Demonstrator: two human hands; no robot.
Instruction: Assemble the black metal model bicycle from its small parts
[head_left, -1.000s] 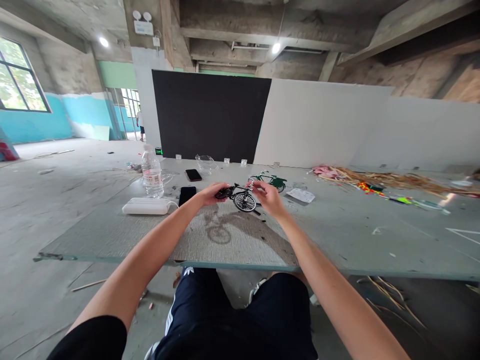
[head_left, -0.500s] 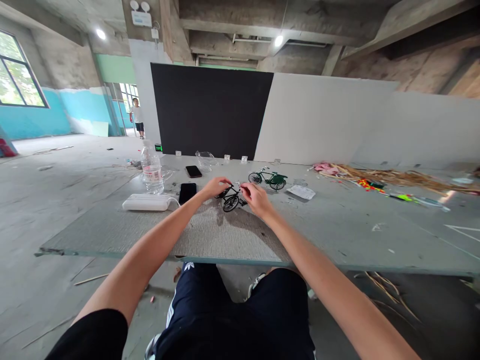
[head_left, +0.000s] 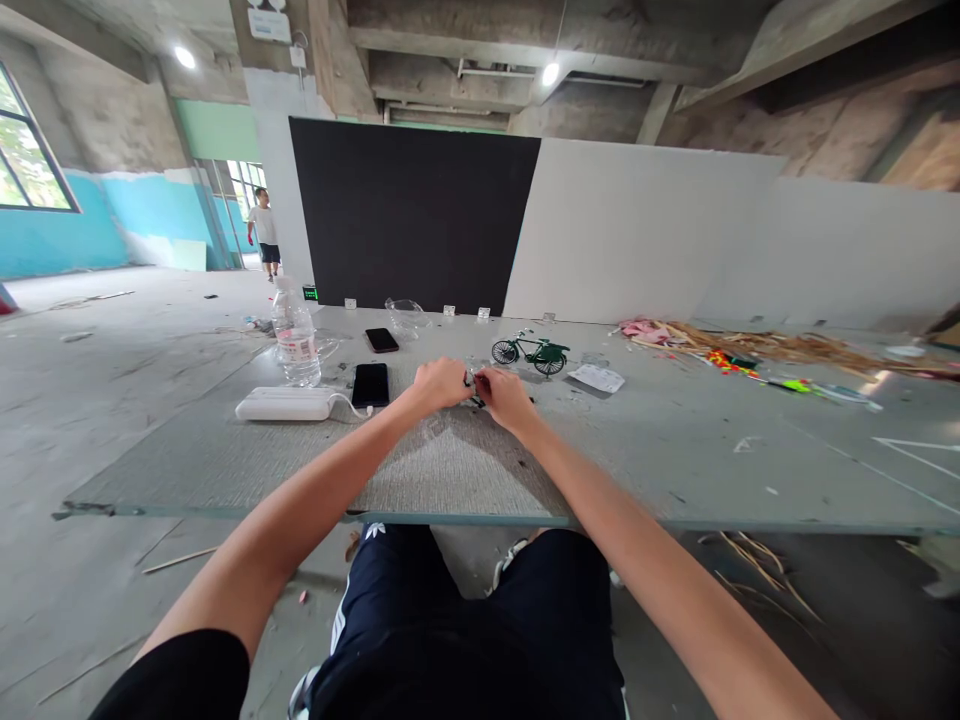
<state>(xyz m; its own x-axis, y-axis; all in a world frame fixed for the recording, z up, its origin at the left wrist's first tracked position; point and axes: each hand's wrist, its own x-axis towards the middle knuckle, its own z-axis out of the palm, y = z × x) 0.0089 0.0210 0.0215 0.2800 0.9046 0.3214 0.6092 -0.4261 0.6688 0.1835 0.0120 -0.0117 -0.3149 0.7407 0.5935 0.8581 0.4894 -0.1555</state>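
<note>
From where I'm standing, the two hands have come-together fingertips over the tabletop (head_left: 637,460), well back from its near edge. Between them is a small black object (head_left: 478,402), so covered that I can't tell its full shape or long axis. The left hand (head_left: 444,383) is curled round it from the left; the right hand (head_left: 506,397) pinches at it from the right, so neither is clearly nearer.

A green model bicycle (head_left: 541,354) stands upright beyond the right hand, towards the back edge, its length running roughly along that edge. The right hand is the nearer to it.

Counting up: one black object in hand, one green model bicycle, one paper slip (head_left: 598,378) just right of it. Left of the left hand lie two smartphones, one nearer (head_left: 370,385), one farther back (head_left: 382,340). Towards the left edge, one white oblong box (head_left: 283,404) and one clear bottle (head_left: 295,340).
</note>
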